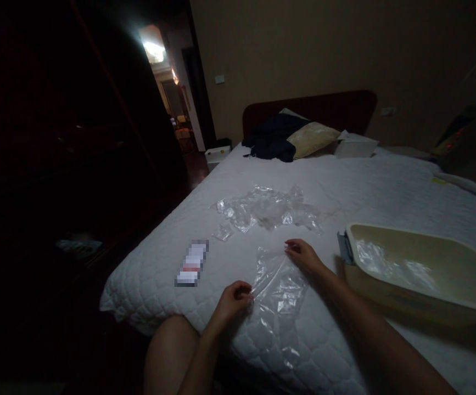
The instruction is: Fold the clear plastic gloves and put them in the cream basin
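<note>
A clear plastic bag [281, 285] lies flat on the white quilted bed [386, 192] right in front of me. My left hand [233, 300] is closed in a pinch on the bag's near left corner. My right hand [301, 255] presses the bag's far edge with its fingers together, pinching the plastic. Beyond the bag lies a heap of several more clear plastic bags [268, 211], with one small loose piece [223, 232] beside it.
A beige plastic bin [423, 274] with clear plastic inside lies on the bed at the right. A blurred flat packet [191, 263] lies at the left. Dark clothing [273, 137], a pillow [312, 137] and a white box [355, 147] sit by the headboard. A dark floor drops off left.
</note>
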Motion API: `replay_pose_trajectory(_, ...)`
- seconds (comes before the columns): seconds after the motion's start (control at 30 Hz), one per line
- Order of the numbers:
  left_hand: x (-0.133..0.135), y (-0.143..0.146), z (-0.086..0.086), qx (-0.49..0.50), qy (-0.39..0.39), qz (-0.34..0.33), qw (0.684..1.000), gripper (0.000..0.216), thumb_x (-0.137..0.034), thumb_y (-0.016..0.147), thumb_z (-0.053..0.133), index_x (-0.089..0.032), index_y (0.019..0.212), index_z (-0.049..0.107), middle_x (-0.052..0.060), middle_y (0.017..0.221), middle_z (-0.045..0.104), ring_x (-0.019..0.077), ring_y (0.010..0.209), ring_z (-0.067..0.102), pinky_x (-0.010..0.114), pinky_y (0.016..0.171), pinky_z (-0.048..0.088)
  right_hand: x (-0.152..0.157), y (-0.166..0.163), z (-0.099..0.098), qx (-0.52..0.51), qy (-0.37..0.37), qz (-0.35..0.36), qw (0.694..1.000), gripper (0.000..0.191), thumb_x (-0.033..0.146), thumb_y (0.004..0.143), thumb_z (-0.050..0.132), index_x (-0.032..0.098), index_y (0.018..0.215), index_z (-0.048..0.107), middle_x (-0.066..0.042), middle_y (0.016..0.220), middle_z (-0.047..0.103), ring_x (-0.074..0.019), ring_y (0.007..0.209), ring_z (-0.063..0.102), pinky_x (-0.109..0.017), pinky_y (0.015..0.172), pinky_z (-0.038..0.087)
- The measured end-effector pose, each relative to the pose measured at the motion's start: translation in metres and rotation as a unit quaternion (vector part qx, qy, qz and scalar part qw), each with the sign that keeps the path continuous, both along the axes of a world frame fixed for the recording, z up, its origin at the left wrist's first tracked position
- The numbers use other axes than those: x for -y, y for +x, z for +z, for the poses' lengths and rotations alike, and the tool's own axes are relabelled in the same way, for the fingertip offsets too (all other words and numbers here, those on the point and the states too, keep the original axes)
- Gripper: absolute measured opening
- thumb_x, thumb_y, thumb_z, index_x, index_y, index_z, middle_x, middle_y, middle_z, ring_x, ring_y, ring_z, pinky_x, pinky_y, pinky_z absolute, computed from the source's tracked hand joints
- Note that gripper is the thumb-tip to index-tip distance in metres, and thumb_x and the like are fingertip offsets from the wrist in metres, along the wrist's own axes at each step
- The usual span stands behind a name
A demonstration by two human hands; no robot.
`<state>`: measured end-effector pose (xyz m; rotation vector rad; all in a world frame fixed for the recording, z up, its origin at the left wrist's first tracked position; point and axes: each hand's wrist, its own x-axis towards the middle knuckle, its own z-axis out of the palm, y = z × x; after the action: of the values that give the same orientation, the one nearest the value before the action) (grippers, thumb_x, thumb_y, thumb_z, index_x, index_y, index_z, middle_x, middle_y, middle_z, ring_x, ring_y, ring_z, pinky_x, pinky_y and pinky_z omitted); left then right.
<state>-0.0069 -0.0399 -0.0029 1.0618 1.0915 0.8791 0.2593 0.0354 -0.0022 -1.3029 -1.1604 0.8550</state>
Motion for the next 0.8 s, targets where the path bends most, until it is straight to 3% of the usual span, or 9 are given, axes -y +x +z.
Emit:
replay_pose_trajectory(0.17, -0.002, 0.002, -0.012, -0.019, 0.023, 0.061, 0.998, 0.021, -0.017, 0.055, 0.065, -0.014, 0.075, 0.060, 0.003, 0.066, 0.059, 0.0113, 0.051, 0.051, 0.021, 0.045, 0.035, 0.026, -0.001, -0.014, 0.025, 0.052, -0.167, 0.984, 0.029, 0.040, 0.065, 0.060, 0.018, 0.084, 0.063, -0.005, 0.083, 0.060, -0.0187, 0.077, 0.054, -0.037, 0.077, 0.041)
replay_pose_trajectory(0.27, -0.004, 0.004, -0.017, -0.054, 0.074, 0.087, 0.992, 0.014, -0.020, 0.060, 0.063, -0.014, 0.072, 0.060, 0.003, 0.066, 0.059, 0.0134, 0.057, 0.054, 0.023, 0.052, 0.040, 0.054, 0.000, -0.014, 0.093, 0.081, -0.241, 0.963, 0.028, 0.039, 0.073, 0.051, 0.018, 0.089, 0.061, -0.007, 0.089, 0.058, -0.0193, 0.081, 0.052, -0.035, 0.077, 0.040)
replay_pose_trajectory(0.37, -0.001, 0.005, -0.014, -0.130, 0.146, 0.137, 0.971, 0.015, -0.022, 0.067, 0.056, -0.015, 0.079, 0.059, 0.004, 0.071, 0.059, 0.0156, 0.065, 0.056, 0.026, 0.061, 0.044, 0.076, 0.002, -0.012, 0.135, 0.049, -0.213, 0.966, 0.025, 0.037, 0.074, 0.049, 0.017, 0.085, 0.059, -0.007, 0.084, 0.058, -0.0194, 0.077, 0.053, -0.033, 0.072, 0.041)
replay_pose_trajectory(0.5, 0.010, 0.010, 0.003, -0.273, 0.282, 0.207, 0.896, 0.018, -0.019, 0.077, 0.043, -0.016, 0.089, 0.056, 0.006, 0.089, 0.058, 0.0180, 0.085, 0.056, 0.032, 0.078, 0.045, 0.086, 0.001, -0.010, 0.171, -0.012, -0.144, 0.975, 0.023, 0.037, 0.074, 0.046, 0.016, 0.074, 0.058, -0.005, 0.072, 0.060, -0.0180, 0.068, 0.054, -0.029, 0.065, 0.042)
replay_pose_trajectory(0.6, 0.016, 0.024, 0.018, -0.343, 0.397, 0.094, 0.846, 0.026, -0.016, 0.080, 0.036, -0.016, 0.099, 0.055, 0.009, 0.101, 0.058, 0.0180, 0.096, 0.054, 0.034, 0.084, 0.045, 0.084, -0.003, -0.009, 0.242, -0.006, -0.148, 0.959, 0.024, 0.036, 0.075, 0.045, 0.017, 0.067, 0.056, -0.004, 0.067, 0.058, -0.0162, 0.062, 0.052, -0.028, 0.060, 0.040)
replay_pose_trajectory(0.67, 0.013, 0.038, 0.024, -0.387, 0.481, -0.014, 0.787, 0.032, -0.017, 0.080, 0.039, -0.015, 0.109, 0.052, 0.012, 0.114, 0.054, 0.0207, 0.108, 0.049, 0.038, 0.091, 0.042, 0.085, -0.006, -0.008, 0.271, 0.006, -0.145, 0.952, 0.025, 0.037, 0.077, 0.044, 0.017, 0.067, 0.056, -0.003, 0.066, 0.057, -0.0152, 0.060, 0.050, -0.027, 0.058, 0.039)
replay_pose_trajectory(0.73, 0.004, 0.051, 0.024, -0.430, 0.517, -0.085, 0.736, 0.037, -0.019, 0.082, 0.039, -0.014, 0.117, 0.047, 0.014, 0.125, 0.047, 0.0228, 0.117, 0.041, 0.041, 0.096, 0.037, 0.088, -0.009, -0.006, 0.275, 0.020, -0.127, 0.953, 0.026, 0.039, 0.078, 0.044, 0.017, 0.073, 0.057, -0.003, 0.067, 0.056, -0.0144, 0.059, 0.050, -0.026, 0.057, 0.040)
replay_pose_trajectory(0.8, -0.008, 0.061, 0.018, -0.463, 0.520, -0.128, 0.706, 0.040, -0.024, 0.084, 0.037, -0.013, 0.122, 0.043, 0.014, 0.131, 0.042, 0.0235, 0.122, 0.036, 0.043, 0.099, 0.034, 0.092, -0.011, -0.004, 0.278, 0.040, -0.097, 0.955, 0.028, 0.041, 0.077, 0.047, 0.017, 0.084, 0.059, -0.003, 0.073, 0.056, -0.0141, 0.061, 0.051, -0.025, 0.057, 0.041)
